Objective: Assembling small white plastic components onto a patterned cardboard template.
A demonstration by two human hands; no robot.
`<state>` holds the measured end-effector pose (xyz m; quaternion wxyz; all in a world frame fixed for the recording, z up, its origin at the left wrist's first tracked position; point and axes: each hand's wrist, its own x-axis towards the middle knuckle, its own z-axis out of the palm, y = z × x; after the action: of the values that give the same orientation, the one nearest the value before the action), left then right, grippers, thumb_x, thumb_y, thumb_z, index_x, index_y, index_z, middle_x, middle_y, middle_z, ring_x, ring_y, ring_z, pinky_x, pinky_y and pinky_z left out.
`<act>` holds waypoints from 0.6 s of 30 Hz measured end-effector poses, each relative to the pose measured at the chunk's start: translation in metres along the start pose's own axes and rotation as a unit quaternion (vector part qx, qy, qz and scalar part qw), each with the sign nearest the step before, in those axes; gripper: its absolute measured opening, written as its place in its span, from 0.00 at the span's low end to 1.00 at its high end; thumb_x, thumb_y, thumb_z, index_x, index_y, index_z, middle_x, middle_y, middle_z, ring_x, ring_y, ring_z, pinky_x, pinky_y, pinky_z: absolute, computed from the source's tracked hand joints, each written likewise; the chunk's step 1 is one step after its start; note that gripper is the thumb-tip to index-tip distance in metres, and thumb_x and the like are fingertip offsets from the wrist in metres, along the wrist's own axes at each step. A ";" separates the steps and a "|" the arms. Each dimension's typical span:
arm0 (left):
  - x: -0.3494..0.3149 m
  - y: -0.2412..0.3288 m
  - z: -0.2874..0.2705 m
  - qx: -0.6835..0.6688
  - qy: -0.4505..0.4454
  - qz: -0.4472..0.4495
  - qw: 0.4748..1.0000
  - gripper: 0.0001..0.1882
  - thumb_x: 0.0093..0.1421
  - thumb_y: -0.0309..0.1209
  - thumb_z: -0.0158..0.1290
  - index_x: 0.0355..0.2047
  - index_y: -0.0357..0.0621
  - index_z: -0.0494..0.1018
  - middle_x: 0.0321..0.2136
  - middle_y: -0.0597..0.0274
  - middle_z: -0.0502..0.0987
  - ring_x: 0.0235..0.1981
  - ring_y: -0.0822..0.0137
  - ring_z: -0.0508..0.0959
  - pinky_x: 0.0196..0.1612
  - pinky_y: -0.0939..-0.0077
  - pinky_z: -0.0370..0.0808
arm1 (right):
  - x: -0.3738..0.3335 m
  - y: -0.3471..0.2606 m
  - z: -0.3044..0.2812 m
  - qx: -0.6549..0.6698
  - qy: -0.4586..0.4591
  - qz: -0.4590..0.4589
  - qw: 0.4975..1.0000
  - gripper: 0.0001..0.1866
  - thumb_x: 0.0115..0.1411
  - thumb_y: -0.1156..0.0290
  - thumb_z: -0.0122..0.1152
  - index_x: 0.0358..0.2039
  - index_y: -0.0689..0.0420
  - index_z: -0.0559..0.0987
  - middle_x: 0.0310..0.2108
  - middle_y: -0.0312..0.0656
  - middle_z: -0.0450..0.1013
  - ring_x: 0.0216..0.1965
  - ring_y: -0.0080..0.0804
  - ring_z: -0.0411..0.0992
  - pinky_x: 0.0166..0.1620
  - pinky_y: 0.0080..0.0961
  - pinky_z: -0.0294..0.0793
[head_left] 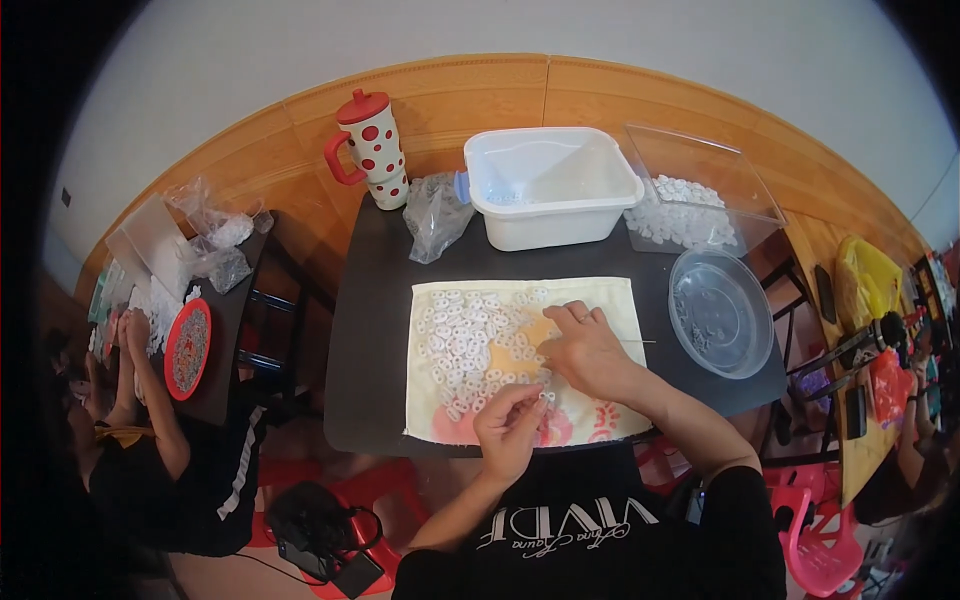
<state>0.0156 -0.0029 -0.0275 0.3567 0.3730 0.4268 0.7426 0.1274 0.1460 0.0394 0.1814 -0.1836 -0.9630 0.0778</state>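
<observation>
My left hand [508,430] is closed in a pinch, thumb and forefinger on a small white two-holed piece [547,398] over the cloth's near edge. To its right and farther away, my right hand [590,355] lies low over the cloth, fingers bent and apart, at the edge of the scattered pieces. Many such white two-holed pieces [460,335] cover the left and middle of the pale yellow cloth [615,295], which has orange and pink prints. A thin metal rod [637,342] sticks out past the right hand; its other end is hidden.
A white tub [555,225] stands at the back, beside a clear bag [437,220] and a red-dotted tumbler [375,150]. White pieces [685,215] fill a clear box at back right. A round clear container [735,320] holds small grey parts. Another person [150,440] works at left.
</observation>
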 end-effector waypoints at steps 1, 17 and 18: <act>0.000 0.000 0.000 0.000 0.000 0.001 1.000 0.11 0.61 0.14 0.54 0.44 0.31 0.76 0.34 0.63 0.75 0.30 0.77 0.75 0.35 0.84 0.72 | 0.000 0.001 0.003 0.001 -0.012 0.004 1.000 0.09 0.49 0.72 0.64 0.33 0.55 0.82 0.50 0.50 0.69 0.51 0.47 0.65 0.48 0.43 0.63; 0.002 -0.002 0.000 -0.012 0.026 -0.027 0.999 0.12 0.59 0.13 0.55 0.43 0.32 0.78 0.30 0.65 0.76 0.27 0.77 0.74 0.31 0.83 0.72 | -0.061 -0.014 -0.004 -0.017 0.073 -0.059 0.995 0.12 0.43 0.77 0.61 0.32 0.58 0.81 0.33 0.40 0.73 0.33 0.38 0.71 0.36 0.33 0.70; 0.002 -0.002 -0.001 -0.004 0.022 -0.024 0.999 0.12 0.59 0.13 0.55 0.43 0.32 0.78 0.30 0.65 0.76 0.26 0.77 0.74 0.31 0.83 0.72 | -0.062 -0.016 -0.006 -0.029 0.063 -0.063 0.996 0.13 0.43 0.77 0.62 0.32 0.58 0.81 0.33 0.40 0.74 0.34 0.39 0.71 0.36 0.33 0.71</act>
<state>0.0144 -0.0008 -0.0289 0.3664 0.3449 0.4408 0.7433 0.1785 0.1083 0.0288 0.2409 -0.1328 -0.9611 0.0267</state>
